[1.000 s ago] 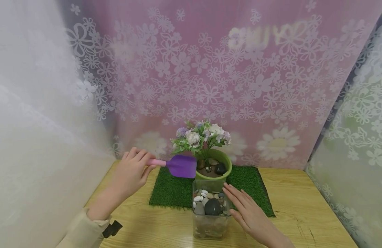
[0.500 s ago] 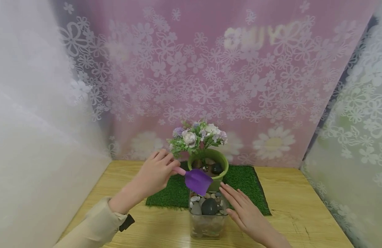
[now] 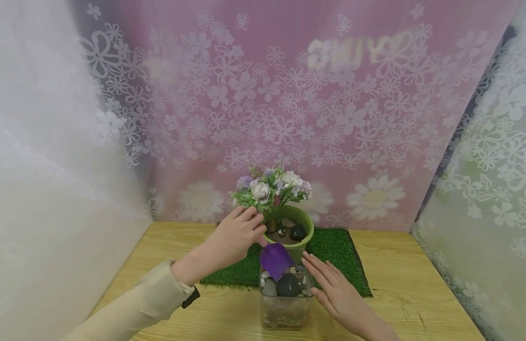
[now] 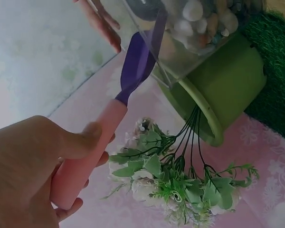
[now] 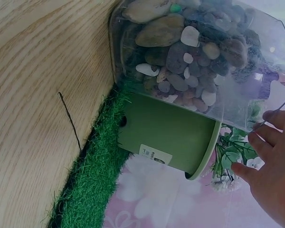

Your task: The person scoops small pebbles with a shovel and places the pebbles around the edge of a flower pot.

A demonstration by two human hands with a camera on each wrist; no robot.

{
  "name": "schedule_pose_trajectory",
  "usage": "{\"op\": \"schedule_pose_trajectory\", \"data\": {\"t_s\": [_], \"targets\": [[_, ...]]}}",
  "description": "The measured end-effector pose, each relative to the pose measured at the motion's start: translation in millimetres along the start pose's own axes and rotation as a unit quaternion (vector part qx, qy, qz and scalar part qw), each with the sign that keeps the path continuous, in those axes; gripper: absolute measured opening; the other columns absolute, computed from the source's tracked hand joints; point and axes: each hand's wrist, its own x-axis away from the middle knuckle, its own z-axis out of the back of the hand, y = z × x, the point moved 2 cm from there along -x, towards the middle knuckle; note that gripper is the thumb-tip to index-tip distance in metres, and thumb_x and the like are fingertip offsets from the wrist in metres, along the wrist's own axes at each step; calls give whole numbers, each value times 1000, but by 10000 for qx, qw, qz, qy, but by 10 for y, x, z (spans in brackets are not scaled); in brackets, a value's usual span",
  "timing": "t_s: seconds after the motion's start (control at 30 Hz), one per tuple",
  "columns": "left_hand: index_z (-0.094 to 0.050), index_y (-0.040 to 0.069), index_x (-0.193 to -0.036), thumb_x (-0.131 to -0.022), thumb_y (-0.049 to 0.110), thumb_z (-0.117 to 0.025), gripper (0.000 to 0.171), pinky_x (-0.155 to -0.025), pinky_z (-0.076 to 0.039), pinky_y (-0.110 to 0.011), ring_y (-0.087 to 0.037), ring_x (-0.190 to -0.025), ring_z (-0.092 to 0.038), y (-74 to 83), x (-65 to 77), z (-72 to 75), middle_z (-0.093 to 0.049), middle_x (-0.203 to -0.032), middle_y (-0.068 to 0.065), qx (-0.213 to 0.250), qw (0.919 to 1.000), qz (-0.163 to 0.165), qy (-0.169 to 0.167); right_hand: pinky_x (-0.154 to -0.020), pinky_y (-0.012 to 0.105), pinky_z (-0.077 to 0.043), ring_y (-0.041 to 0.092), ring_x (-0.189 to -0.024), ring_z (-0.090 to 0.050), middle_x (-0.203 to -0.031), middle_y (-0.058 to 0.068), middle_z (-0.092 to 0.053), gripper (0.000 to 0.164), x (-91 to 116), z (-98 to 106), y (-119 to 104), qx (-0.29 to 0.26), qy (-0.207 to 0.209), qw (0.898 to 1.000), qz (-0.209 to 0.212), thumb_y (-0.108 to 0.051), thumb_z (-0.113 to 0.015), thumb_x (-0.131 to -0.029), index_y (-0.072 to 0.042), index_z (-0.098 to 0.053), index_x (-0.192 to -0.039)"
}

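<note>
My left hand (image 3: 231, 244) grips the pink handle (image 4: 85, 159) of a small toy shovel. Its purple blade (image 3: 276, 259) points down into the clear plastic container (image 3: 284, 303), over the pebbles. Inside the container lie white, grey and brown pebbles and a large black stone (image 3: 287, 284). Along the container's right rim, my right hand (image 3: 340, 296) rests with its fingers extended. Just behind the container stands a green flowerpot (image 3: 309, 226) with several stones on its brown fill. White and purple flowers (image 3: 260, 191) rise from it. How deep the blade's tip reaches is hard to tell.
A green artificial grass mat (image 3: 331, 241) lies under the flowerpot on the wooden table (image 3: 399, 284). A pink flower-print curtain (image 3: 263, 118) hangs behind. Pale sheets (image 3: 54, 189) close off both sides.
My left hand has moved right, bringing the shovel from the left of the flowerpot to the container and tipping its blade downward. The right hand keeps its place at the rim.
</note>
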Motion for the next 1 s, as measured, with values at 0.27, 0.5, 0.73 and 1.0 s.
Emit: {"op": "schedule_pose_trajectory", "data": {"t_s": [0.27,0.5,0.73,1.0], "targets": [[-72,21,-101,-97,24,-69,5,-82,-38,-34,-18,-93,-43,-31,-46,-196,-61,-98,5,1270,9860,-135,-1071,-120,15,1,22,-147,-35,-165,4,-29,75,-1,-9,14,-101,-58,9999,-39,-13,-64,-98,-18,-26,-162],[-74,20,-102,-96,22,-69,8,-75,-30,-32,-16,-87,-38,-37,11,-353,-63,-99,5,2138,9661,190,-1435,-120,16,-1,20,-149,-32,-165,5,-29,73,-6,-26,8,-196,34,9998,44,-13,-63,-99,-16,-27,-162],[-76,18,-96,-94,19,-70,6,-76,-34,-33,-16,-82,-38,47,42,-374,-64,-91,3,2469,9577,685,-1307,-120,16,-1,20,-148,-33,-165,6,-30,70,3,-22,18,-186,64,9998,16,-15,-61,-101,-17,-27,-162],[-75,15,-92,-93,17,-71,5,-71,-27,-31,-16,-79,-33,191,91,-233,-60,-83,3,2525,9511,1115,-1384,-119,15,0,23,-146,-36,-165,4,-30,67,-1,-21,8,-180,84,9998,-45,-15,-61,-101,-15,-30,-161]]}}
